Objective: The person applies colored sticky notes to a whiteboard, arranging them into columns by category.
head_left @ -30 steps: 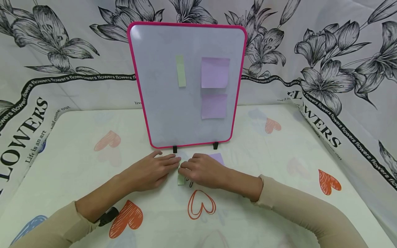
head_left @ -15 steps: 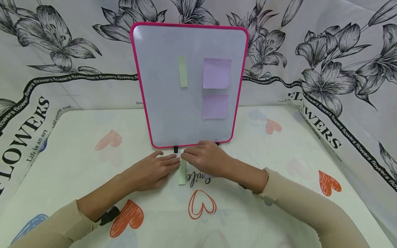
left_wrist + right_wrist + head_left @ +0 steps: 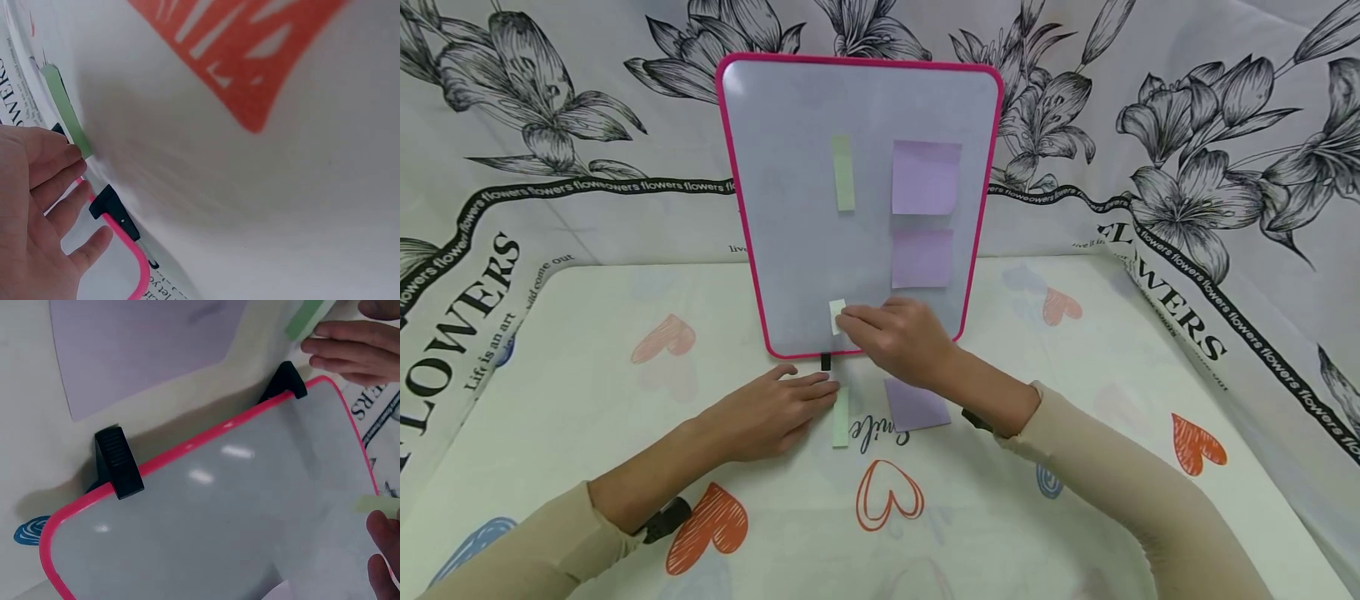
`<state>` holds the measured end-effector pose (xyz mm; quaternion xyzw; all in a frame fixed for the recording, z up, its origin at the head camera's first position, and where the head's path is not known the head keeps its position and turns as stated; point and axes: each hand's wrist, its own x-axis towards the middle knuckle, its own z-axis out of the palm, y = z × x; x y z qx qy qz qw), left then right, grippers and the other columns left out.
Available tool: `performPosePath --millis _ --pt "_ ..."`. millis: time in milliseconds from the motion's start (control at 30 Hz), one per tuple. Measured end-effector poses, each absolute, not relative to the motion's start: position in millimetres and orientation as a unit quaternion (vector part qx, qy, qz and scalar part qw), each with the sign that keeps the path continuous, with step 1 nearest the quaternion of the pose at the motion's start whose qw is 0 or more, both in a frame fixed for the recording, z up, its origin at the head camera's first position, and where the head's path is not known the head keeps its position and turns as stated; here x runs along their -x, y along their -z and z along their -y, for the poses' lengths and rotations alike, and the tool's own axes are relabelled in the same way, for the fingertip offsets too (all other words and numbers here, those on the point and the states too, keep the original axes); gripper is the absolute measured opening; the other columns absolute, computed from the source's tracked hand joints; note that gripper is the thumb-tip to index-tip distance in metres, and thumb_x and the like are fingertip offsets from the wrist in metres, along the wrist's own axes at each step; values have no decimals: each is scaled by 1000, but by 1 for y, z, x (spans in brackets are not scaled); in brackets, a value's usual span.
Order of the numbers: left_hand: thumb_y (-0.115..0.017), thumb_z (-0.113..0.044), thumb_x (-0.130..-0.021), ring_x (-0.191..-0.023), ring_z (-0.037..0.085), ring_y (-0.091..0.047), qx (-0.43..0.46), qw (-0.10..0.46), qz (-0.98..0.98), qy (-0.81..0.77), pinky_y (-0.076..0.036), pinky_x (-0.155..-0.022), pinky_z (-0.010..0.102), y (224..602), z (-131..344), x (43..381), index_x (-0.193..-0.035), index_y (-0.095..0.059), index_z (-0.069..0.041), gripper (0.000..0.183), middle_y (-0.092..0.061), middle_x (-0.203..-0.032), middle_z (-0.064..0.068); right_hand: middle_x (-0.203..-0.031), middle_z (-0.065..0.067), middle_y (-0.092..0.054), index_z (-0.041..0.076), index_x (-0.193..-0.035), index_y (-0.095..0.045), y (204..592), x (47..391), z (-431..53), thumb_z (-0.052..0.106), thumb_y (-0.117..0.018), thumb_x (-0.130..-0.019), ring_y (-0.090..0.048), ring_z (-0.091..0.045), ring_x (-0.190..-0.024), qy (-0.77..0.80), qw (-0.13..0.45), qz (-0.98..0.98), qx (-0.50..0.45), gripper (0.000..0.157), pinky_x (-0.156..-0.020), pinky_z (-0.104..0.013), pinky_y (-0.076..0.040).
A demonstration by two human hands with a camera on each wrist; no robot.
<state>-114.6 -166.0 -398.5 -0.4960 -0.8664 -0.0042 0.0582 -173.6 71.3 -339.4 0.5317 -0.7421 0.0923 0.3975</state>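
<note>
My right hand pinches a pale green sticky-note strip in front of the whiteboard, low on its surface. In the right wrist view, the strip juts out past the fingertips. Below the board, my left hand rests on the table, fingers extended, with fingertips at the edge of a green sticky-note pad. The left wrist view shows that pad beside the fingertips. Higher on the board are another green strip, a purple sticky note and a second purple note beneath it.
A purple sticky-note pad lies on the table under my right wrist. The pink-framed board stands upright on black feet, one foot showing near its corner. A flower-printed cloth hangs behind; printed hearts mark the tablecloth.
My right hand has risen from the green pad on the table to the lower board, bringing a green strip with it. The purple pad is now uncovered. My left hand stays in place.
</note>
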Motion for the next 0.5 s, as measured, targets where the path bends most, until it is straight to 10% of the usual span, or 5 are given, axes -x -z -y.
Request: performPosePath --millis 500 --pt "-67 -17 -89 -126 26 -58 480 122 869 -5 -48 -96 49 368 159 129 -129 -66 -2 43 -64 -132 11 -96 -5 -76 3 -97 -75 328 193 -66 0 -71 -86 -60 -17 -50 -97 509 712 -474 12 -49 -24 -49"
